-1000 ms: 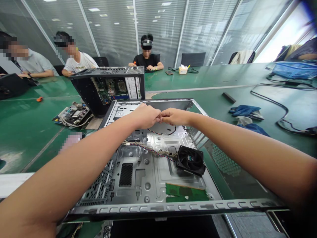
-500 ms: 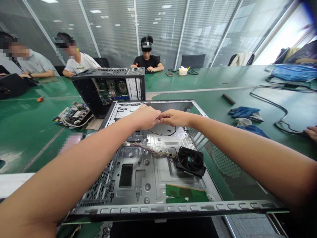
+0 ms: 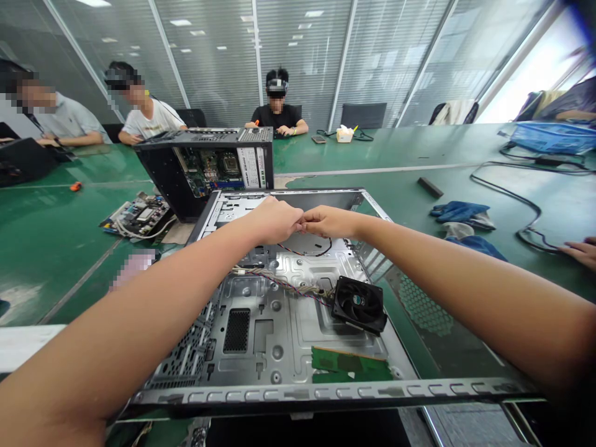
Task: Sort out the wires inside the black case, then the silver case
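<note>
In front of me an open computer case (image 3: pixel 298 392) lies on its side. Over its far part my left hand (image 3: pixel 278 220) and my right hand (image 3: pixel 329 221) meet with fingers closed and fingertips together. What they pinch, if anything, is too small to make out. A thin dark cable (image 3: pixel 326 249) curves just below them. A bundle of wires (image 3: pixel 284 282) runs across the metal floor to a black cooling fan (image 3: pixel 358 304). Nearer to me, green memory modules (image 3: pixel 351 365) lie on the case floor.
A second computer case (image 3: pixel 162 167) stands upright behind, with a motherboard (image 3: pixel 144 215) to its left. Blue cloth gloves (image 3: pixel 460 213), a dark block (image 3: pixel 429 187), black cables (image 3: pixel 516 192) and a blue basket (image 3: pixel 554 136) are at right. Several people sit around the green table; another person's hand (image 3: pixel 582 251) shows at right.
My hands and the case parts look the same. At the right edge, the other person's hand has shifted slightly to the left, near the black cable.
</note>
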Tool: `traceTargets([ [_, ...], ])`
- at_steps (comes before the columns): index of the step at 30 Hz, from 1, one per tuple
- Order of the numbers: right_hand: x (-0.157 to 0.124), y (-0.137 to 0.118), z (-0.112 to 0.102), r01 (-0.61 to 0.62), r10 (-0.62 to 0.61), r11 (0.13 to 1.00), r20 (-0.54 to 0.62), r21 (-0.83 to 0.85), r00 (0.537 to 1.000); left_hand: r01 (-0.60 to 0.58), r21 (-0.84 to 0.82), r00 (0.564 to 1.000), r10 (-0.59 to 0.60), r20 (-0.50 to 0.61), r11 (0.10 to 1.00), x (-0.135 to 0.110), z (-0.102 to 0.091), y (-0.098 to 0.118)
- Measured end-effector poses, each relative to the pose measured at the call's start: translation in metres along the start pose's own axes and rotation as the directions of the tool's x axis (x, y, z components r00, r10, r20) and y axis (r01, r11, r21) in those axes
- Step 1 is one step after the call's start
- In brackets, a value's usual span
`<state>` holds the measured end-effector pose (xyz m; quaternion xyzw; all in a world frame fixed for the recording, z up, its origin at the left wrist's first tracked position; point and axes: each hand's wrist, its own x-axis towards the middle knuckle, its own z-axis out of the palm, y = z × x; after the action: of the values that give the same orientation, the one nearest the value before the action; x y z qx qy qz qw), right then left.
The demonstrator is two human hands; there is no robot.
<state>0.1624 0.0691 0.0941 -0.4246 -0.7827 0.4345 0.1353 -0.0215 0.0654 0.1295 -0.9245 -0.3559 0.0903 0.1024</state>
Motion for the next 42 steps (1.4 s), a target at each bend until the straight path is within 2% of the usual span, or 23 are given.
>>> traceTargets([
  [12,-0.0008,-0.0033,0.0000,-0.010,0.010,0.999,-0.002,-0.043,1.000,0.026,-0.061,1.000,-0.026,-0.005,0.998,-0.0008,-0.0006,0.0007],
  [19,-0.0008,-0.0026,-0.0004,-0.011,0.011,0.999,0.006,-0.037,1.000,0.007,-0.011,1.000,-0.007,-0.008,1.000,0.0000,0.0004,0.0001],
  [42,0.0007,-0.0007,-0.0006,0.012,-0.011,0.997,0.019,-0.079,1.000,0.006,-0.024,1.000,-0.006,-0.002,1.000,0.0000,0.0006,0.0004],
])
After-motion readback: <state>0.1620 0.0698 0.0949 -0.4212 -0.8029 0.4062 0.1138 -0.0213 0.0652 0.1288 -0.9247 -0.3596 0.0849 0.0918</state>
